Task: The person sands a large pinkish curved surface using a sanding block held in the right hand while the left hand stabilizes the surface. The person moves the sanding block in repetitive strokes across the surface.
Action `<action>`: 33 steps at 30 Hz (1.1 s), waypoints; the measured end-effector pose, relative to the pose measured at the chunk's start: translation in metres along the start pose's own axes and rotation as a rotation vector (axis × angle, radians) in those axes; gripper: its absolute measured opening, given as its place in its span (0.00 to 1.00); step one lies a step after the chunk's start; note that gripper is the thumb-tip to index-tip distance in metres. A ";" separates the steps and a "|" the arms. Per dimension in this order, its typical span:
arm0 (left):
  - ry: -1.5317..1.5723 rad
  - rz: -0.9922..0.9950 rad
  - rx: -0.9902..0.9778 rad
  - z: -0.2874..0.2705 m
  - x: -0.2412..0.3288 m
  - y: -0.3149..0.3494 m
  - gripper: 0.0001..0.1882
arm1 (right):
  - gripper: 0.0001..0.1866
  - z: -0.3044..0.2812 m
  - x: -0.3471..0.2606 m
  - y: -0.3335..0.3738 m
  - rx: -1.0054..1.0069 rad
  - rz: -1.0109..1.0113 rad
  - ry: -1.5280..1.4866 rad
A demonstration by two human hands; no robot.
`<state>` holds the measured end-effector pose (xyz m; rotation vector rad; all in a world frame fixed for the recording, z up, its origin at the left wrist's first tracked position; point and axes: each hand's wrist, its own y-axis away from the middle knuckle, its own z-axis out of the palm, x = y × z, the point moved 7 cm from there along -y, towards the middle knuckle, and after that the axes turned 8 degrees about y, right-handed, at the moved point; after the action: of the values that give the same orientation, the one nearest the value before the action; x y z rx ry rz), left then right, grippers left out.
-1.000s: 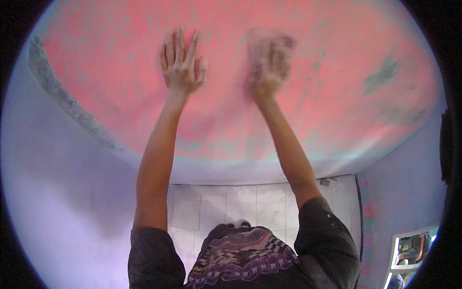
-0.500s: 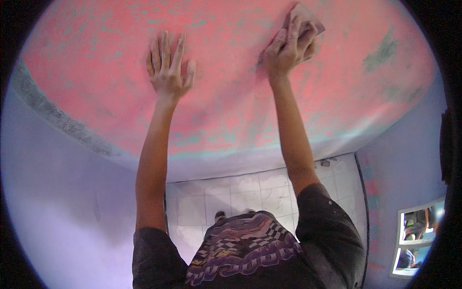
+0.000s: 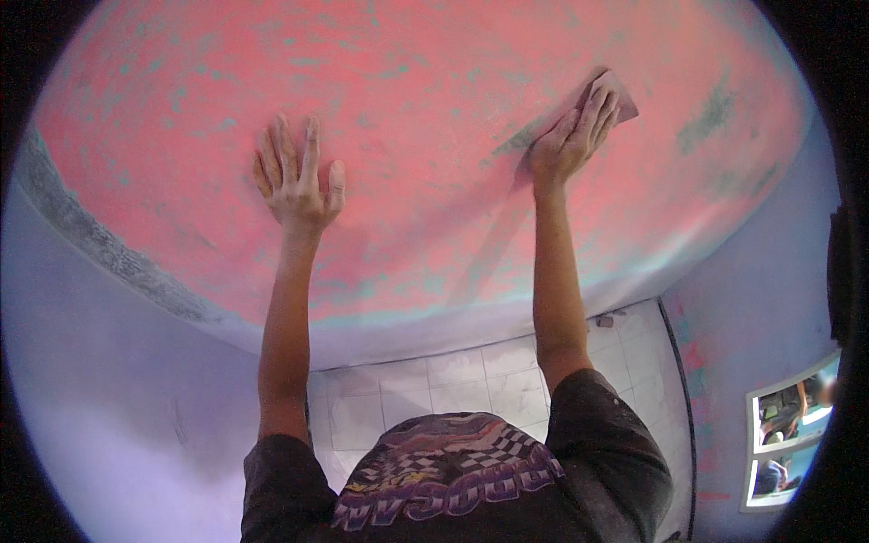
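Note:
In front of me is a pink wall (image 3: 416, 190) speckled with teal patches. My left hand (image 3: 299, 188) lies flat on it, fingers spread, holding nothing. Further right, my right hand (image 3: 577, 140) presses a brownish sheet of sandpaper (image 3: 625, 100) against the wall. Its fingers lie extended over the sheet, and a corner sticks out past the fingertips. Pale dust coats both hands. The part of the sandpaper beneath the palm is hidden.
Lavender side walls (image 3: 109, 362) stand left and right, with a rough grey strip (image 3: 109, 249) along the left corner. Below lies a pale tiled floor (image 3: 453, 371), with a small block-shaped object (image 3: 604, 321) near the wall's foot. A white-framed window (image 3: 751, 452) is at the lower right.
Both hands appear lower on the pink wall, the left one slightly further left and the right one further right. My right fingers have straightened and lie flatter over the sandpaper.

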<state>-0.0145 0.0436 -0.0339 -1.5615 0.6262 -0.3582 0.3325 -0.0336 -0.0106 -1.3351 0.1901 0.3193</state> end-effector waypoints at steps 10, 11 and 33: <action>0.005 -0.069 0.009 0.004 -0.029 0.012 0.32 | 0.29 0.053 -0.146 0.109 -0.603 -0.479 -0.250; 0.007 -0.080 0.027 0.003 -0.030 0.011 0.32 | 0.30 0.051 -0.130 0.100 -0.565 -0.475 -0.217; -0.033 -0.135 0.057 0.011 -0.034 0.019 0.33 | 0.36 0.043 -0.050 0.058 -0.204 -0.015 0.103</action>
<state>-0.0391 0.0724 -0.0492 -1.5557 0.4828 -0.4469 0.2639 0.0141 -0.0383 -1.5557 0.2380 0.2623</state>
